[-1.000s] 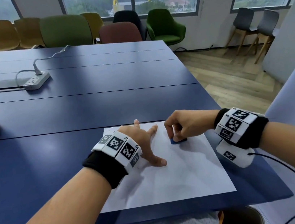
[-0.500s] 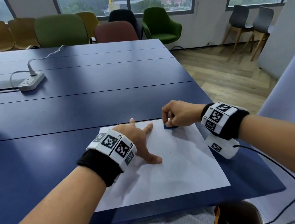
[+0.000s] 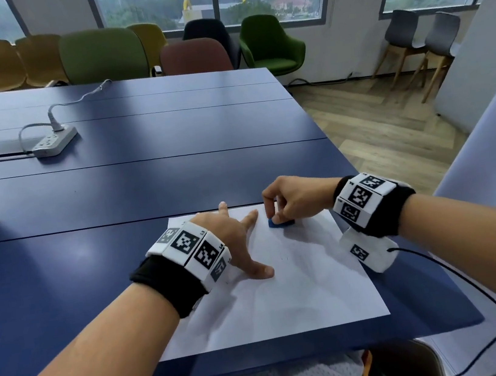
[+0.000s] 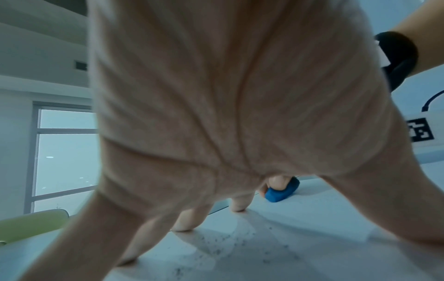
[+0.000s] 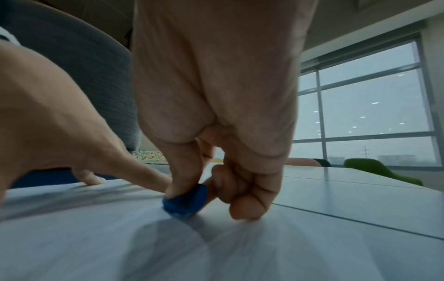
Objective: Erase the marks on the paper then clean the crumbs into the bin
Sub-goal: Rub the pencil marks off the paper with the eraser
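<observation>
A white sheet of paper (image 3: 287, 297) lies at the near edge of the blue table (image 3: 144, 186). My left hand (image 3: 234, 237) presses on its upper left part with fingers spread straight. My right hand (image 3: 286, 198) pinches a small blue eraser (image 3: 280, 222) against the paper near its far edge, just right of the left forefinger. The eraser (image 5: 186, 200) sits between thumb and forefinger in the right wrist view. Dark eraser crumbs (image 4: 228, 241) speckle the paper under the left palm, and the eraser (image 4: 282, 192) shows beyond the fingers. No bin is in view.
A white power strip (image 3: 53, 141) with its cable lies far left on the table. Coloured chairs (image 3: 100, 55) line the far side under the windows. The table's right edge drops to a wooden floor (image 3: 375, 125). A black cable (image 3: 477, 289) trails from my right wrist.
The right hand moved the eraser up the paper toward its far edge, then a little back and left. The left hand kept its place on the sheet.
</observation>
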Available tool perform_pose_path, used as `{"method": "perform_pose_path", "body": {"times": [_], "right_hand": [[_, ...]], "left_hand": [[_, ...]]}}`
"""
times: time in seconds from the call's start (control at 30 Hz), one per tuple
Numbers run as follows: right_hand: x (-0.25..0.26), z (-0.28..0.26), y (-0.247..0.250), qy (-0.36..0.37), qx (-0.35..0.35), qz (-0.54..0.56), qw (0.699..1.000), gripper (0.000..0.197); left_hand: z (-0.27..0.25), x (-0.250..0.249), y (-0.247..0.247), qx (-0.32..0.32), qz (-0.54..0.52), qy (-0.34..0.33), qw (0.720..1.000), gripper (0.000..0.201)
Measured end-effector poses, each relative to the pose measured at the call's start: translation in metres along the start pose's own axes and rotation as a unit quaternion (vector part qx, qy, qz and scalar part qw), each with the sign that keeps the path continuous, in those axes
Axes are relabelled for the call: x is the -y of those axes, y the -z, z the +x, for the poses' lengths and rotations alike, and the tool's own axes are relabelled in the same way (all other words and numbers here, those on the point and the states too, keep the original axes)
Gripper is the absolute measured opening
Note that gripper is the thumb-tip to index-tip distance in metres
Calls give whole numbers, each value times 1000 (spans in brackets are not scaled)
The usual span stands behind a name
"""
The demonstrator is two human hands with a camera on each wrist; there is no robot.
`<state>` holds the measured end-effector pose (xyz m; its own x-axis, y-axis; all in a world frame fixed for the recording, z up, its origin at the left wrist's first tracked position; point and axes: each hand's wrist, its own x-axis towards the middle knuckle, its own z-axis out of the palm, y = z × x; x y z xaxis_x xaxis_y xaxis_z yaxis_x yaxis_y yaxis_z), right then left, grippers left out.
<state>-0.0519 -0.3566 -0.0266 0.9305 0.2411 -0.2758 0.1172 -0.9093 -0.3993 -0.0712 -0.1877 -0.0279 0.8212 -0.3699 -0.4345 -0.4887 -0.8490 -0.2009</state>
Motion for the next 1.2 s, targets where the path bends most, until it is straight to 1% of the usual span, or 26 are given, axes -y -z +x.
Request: {"method": "perform_pose_path", "body": {"times": [0.03,0.13,0.17,0.2,0.3,0.33,0.43,0.47,0.5,0.6,0.63,0.67,0.77,0.8,0.83,0.93,0.97,1.0,1.07,1.1,1.13,1.17,1.2], "right_hand": [[1,2,2,-4,-7,-6,1000,8],[1,7,4,-29,-64,-8,997,12],[0,7,3,-27,-68,-2,997,11],[-1,5,1,-19,-57,6,998,9],[0,-7,-1,10,20,13,1000,5],[0,-8,0,10,21,6,1000,4],[-4,-7,0,-11,-46,7,999,6],[-4,-9,-2,-10,-50,16,999,6],[-3,-13,-4,0,-32,25,999,5],[2,-29,-8,44,82,17,996,3],[3,-31,-7,50,103,5,993,4],[4,-30,-7,48,94,-4,994,3],[3,-24,-10,16,-6,12,1000,5],[3,-25,-13,17,-19,23,999,6],[2,-29,-16,26,-7,26,999,7],[7,-40,-17,56,91,1,994,8],[9,-39,-16,59,89,-7,994,8],[10,-37,-16,55,62,-8,997,8],[11,-30,-18,41,-15,5,999,7],[10,-31,-21,37,-33,18,999,7],[9,-34,-24,42,-29,27,998,7],[8,-39,-25,54,-1,29,998,8],[7,-46,-25,66,42,24,997,8]], "left_hand": [[0,0,0,1,-3,0,1000,120],[-1,0,1,1,-4,1,1000,120],[-1,0,1,0,-1,2,1000,120],[-2,0,1,2,1,2,1000,119],[-1,-1,2,8,-1,2,1000,120],[-1,-1,2,10,-4,3,1000,120],[0,0,1,7,-6,3,1000,120],[0,0,1,5,-2,2,1000,120],[0,1,1,3,1,3,1000,120],[-1,0,1,1,4,4,1000,120],[-1,-1,1,1,3,4,1000,120],[-1,0,1,0,1,5,1000,120],[-1,0,0,-3,-3,5,1000,120],[0,0,0,-3,-1,4,1000,120],[0,0,0,-2,2,4,1000,120],[2,1,0,0,2,0,1000,120],[2,1,0,0,-2,0,1000,120],[3,1,-1,1,-3,-1,1000,121],[3,2,-1,1,-3,0,1000,121],[3,2,-2,2,-1,-1,1000,121],[2,2,-1,1,1,0,1000,121],[1,2,-1,2,2,1,1000,121],[1,2,-1,2,2,0,1000,121]]}}
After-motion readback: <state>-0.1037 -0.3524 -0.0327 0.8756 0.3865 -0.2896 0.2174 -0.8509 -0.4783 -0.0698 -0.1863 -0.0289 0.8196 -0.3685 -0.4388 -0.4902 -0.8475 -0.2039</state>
